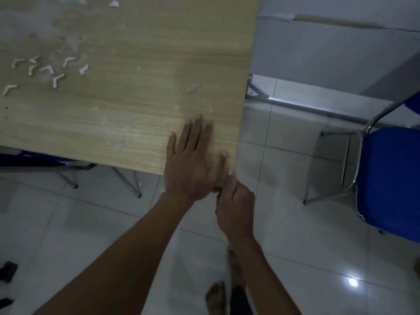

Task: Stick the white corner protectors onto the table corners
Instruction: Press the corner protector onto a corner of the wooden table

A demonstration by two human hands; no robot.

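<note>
A light wooden table (136, 114) fills the upper left of the head view. My left hand (193, 162) lies flat, fingers spread, on the tabletop beside its near right corner. Just below that corner, my right hand (234, 203) has its fingers curled and its thumb raised against the corner edge. What it holds is hidden behind both hands. Several white corner protectors (47, 70) lie loose on the table's far left.
A blue chair with chrome legs (388, 178) stands on the white tiled floor at the right. Another chair's metal legs (127, 183) show under the table's near edge. My bare feet (216, 296) are at the bottom. White paper scraps (113, 3) lie at the table's far end.
</note>
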